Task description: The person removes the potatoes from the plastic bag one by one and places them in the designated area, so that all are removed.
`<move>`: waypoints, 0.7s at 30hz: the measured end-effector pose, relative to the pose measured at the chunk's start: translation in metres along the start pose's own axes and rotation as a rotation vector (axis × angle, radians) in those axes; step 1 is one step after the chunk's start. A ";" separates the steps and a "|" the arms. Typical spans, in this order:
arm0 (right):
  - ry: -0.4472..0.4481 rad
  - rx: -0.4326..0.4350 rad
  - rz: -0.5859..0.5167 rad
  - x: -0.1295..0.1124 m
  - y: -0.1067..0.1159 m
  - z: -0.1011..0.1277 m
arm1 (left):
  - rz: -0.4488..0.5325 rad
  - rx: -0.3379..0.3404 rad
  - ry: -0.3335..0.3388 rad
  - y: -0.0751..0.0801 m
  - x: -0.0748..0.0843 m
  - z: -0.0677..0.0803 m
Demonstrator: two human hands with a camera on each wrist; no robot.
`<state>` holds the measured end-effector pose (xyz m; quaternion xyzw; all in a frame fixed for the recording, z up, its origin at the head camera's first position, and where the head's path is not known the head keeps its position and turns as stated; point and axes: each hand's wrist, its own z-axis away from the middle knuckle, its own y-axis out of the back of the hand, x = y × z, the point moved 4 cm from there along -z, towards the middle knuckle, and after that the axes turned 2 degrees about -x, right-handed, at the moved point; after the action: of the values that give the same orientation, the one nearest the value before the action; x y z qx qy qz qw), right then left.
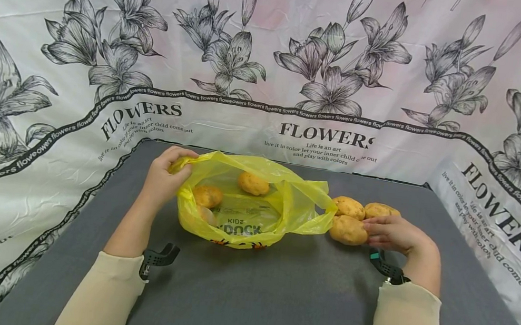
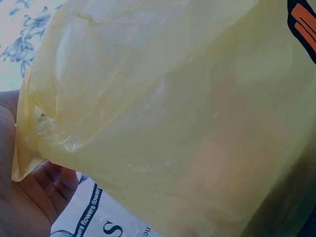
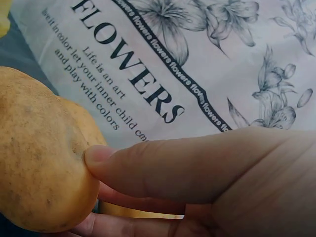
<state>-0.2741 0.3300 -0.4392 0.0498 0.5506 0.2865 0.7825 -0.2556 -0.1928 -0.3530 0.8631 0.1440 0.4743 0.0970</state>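
Note:
A yellow plastic bag (image 1: 226,235) lies with its mouth spread wide on the grey table. My left hand (image 1: 167,171) grips the left side of its rim; in the left wrist view the bag's translucent wall (image 2: 148,113) covers most of the picture. Inside are a potato (image 1: 253,183) at the back, another potato (image 1: 207,196) on the left and a third seen through the plastic. To the right of the bag, my right hand (image 1: 393,233) holds the nearest potato (image 1: 348,230) by its right end, thumb (image 3: 123,165) on its side and fingers lower down.
Two more potatoes, a left one (image 1: 349,207) and a right one (image 1: 381,211), lie just behind the held one. The bag's loose handle (image 1: 319,211) reaches toward them. A flower-printed white sheet (image 1: 241,123) borders the grey table (image 1: 255,299) at the back and sides.

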 end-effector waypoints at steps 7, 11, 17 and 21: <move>-0.002 0.021 0.000 -0.002 -0.002 -0.004 | 0.000 -0.006 -0.009 0.000 -0.001 -0.001; -0.004 0.021 -0.015 -0.002 -0.002 -0.005 | 0.005 -0.006 -0.006 0.000 -0.001 -0.001; -0.006 0.024 -0.033 -0.001 -0.002 -0.006 | 0.022 -0.007 0.003 0.000 0.000 0.000; -0.022 0.031 -0.044 0.000 -0.001 -0.007 | 0.017 -0.008 0.001 0.000 0.000 0.000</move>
<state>-0.2793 0.3273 -0.4426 0.0531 0.5474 0.2602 0.7937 -0.2556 -0.1930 -0.3528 0.8637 0.1348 0.4760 0.0963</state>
